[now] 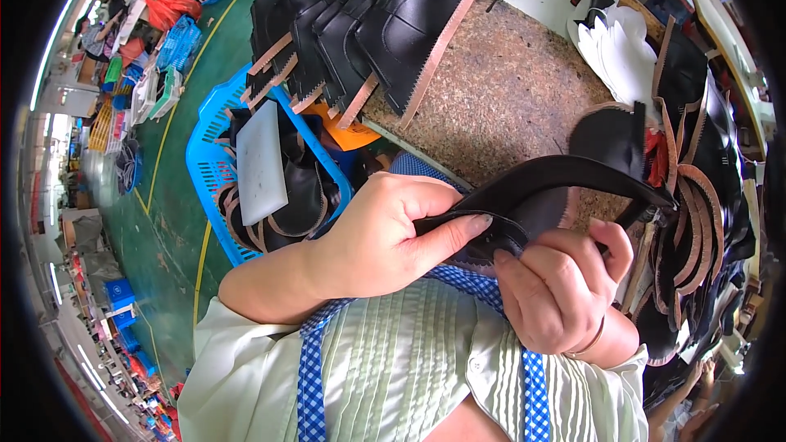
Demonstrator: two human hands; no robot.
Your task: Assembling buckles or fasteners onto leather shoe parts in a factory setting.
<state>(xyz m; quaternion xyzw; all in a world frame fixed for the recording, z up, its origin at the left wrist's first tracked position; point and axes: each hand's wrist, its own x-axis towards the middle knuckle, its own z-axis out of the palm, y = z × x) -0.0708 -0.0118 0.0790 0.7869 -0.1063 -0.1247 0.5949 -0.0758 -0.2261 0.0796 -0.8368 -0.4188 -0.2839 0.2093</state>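
A black leather boot upper piece (565, 172) is held up and bent into an arch in front of my chest. My left hand (397, 233) is closed on its left end, the thumb pressed flat along the leather. Lower down, my right hand (565, 286) has its fingers curled at the piece's lower edge; what lies inside them is partly hidden. Behind the held piece, a rounded black leather part (606, 141) rests on the brown speckled worktop (516, 74). Stacked black uppers (409, 24) with zigzag-cut tan edges overlap at the worktop's far left.
A blue plastic basket (209, 127) at my left holds black pieces and a white slab (259, 162). White cut shapes (618, 49) lie at the far right. More black pieces (696, 221) hang at the right edge. Green floor (168, 229) stretches left, with bins beyond. Another person's hands (696, 397) show lower right.
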